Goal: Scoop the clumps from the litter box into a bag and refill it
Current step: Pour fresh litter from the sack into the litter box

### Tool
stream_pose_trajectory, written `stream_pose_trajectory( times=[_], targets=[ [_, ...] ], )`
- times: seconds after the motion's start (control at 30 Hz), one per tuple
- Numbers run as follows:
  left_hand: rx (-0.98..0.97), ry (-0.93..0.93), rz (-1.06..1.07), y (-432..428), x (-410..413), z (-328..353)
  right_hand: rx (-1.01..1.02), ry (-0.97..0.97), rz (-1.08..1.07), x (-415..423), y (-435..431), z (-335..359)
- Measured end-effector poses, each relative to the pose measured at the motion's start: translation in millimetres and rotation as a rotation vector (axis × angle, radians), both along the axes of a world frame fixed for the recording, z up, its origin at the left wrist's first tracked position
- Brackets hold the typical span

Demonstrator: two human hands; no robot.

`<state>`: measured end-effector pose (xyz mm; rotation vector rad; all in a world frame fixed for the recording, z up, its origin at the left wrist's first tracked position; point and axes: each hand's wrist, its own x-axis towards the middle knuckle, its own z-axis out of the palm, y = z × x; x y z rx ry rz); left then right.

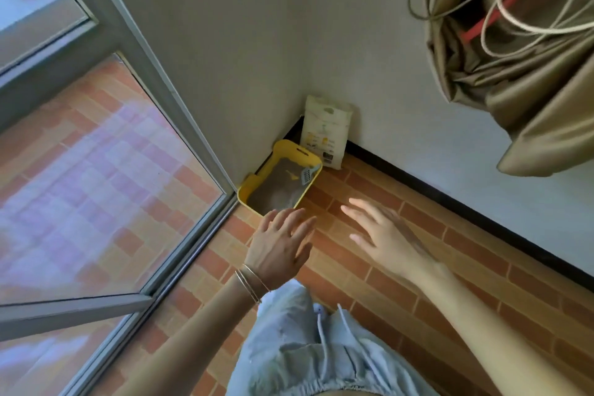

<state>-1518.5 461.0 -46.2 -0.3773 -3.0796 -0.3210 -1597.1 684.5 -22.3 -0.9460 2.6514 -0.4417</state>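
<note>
A yellow litter box [247,190] sits on the floor in the corner, filled with grey litter [276,190]. A pale blue slotted scoop [309,174] leans on its right rim. Behind the box a white bag of litter [326,133] stands against the wall. My left hand [279,246], with thin bangles on the wrist, reaches out with fingers spread, just short of the box's near edge. My right hand [385,238] is stretched out beside it over the floor, fingers apart. Both hands are empty.
The floor is orange brick-pattern tile [418,283] with a black skirting along the wall. A glass door with a grey frame [180,112] stands at the left, right next to the box. An olive cloth bundle with looped cord [514,42] hangs at the upper right.
</note>
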Motion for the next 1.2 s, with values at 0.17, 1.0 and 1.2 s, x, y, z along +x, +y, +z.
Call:
stream_pose_trajectory(
  times=[0.17,1.0,1.2],
  targets=[
    [-0.026,-0.006,0.037,-7.3,-42.7,-5.1,-0.017,-0.004,0.059,-47.2,-5.5,-8.0],
    [0.082,-0.071,0.146,-60.2,-319.0,-136.5,-0.053,-0.016,-0.01,-337.9,-73.8,-140.2],
    [0.153,-0.086,0.227,-34.8,-361.8,-234.5,-0.001,0.122,0.002,-411.0,-71.6,-236.4]
  ],
)
